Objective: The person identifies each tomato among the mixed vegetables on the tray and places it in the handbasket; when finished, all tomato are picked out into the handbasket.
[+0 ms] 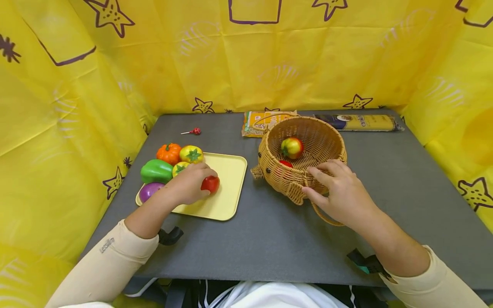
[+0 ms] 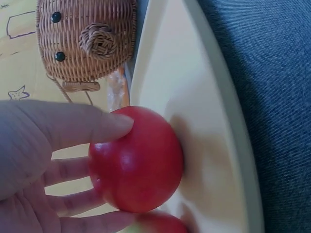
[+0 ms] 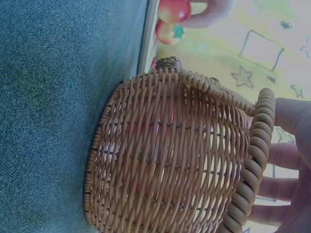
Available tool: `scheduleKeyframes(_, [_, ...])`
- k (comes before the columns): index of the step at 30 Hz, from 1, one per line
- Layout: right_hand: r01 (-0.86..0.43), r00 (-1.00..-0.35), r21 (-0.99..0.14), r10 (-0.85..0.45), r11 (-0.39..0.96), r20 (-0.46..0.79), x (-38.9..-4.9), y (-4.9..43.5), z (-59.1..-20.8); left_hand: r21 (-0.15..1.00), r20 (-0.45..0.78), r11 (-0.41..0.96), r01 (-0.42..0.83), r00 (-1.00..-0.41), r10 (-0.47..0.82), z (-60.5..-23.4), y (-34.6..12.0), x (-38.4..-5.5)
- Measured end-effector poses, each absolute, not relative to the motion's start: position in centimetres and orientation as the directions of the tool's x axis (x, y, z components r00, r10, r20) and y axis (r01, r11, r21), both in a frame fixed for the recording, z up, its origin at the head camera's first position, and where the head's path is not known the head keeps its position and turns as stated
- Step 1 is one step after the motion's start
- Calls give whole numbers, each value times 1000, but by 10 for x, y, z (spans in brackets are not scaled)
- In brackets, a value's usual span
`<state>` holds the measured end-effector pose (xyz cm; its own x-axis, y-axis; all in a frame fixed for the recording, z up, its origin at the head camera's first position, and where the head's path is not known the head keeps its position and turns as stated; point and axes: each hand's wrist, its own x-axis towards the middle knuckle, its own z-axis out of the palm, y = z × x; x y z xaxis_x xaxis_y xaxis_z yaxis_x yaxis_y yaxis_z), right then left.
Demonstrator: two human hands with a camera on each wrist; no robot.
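Note:
My left hand (image 1: 189, 184) holds a smooth red toy fruit (image 2: 141, 160) above the cream tray (image 1: 230, 188), thumb on one side and fingers on the other. Another red fruit (image 2: 158, 222) shows just below it in the left wrist view. With fingers spread and fairly straight, my right hand (image 1: 340, 192) is at the near right rim of the wicker basket (image 1: 285, 175); firm contact cannot be told. Inside the basket lie a yellow-red fruit (image 1: 292, 148) and a red one (image 1: 286, 163), partly hidden by the wall.
On the tray's left sit an orange pumpkin (image 1: 169, 152), yellow fruits (image 1: 191, 154), a green pepper (image 1: 156, 171) and a purple vegetable (image 1: 150, 191). A red lollipop (image 1: 196, 131) lies farther back. Behind the basket are an orange packet (image 1: 252, 124) and a long dark-yellow package (image 1: 358, 122).

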<state>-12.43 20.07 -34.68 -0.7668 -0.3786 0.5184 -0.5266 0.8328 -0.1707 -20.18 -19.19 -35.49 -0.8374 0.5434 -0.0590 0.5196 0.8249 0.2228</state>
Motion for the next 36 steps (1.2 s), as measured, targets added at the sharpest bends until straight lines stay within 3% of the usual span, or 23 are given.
scheduleKeyframes(17, [-500,-795,-177,-368,848,482,-123,200,-347,274,0,825,495,-857,515,-351,-184,-202])
scheduleKeyframes(29, [-484,-813,-189,-359,854,459,-122,199,-346,395,40,793,464,-871,489,-315,-154,-210])
scheduleKeyframes(36, [-489,-806,-186,-361,852,469,-122,199,-346,387,101,761,520,-845,526,-288,-134,-222])
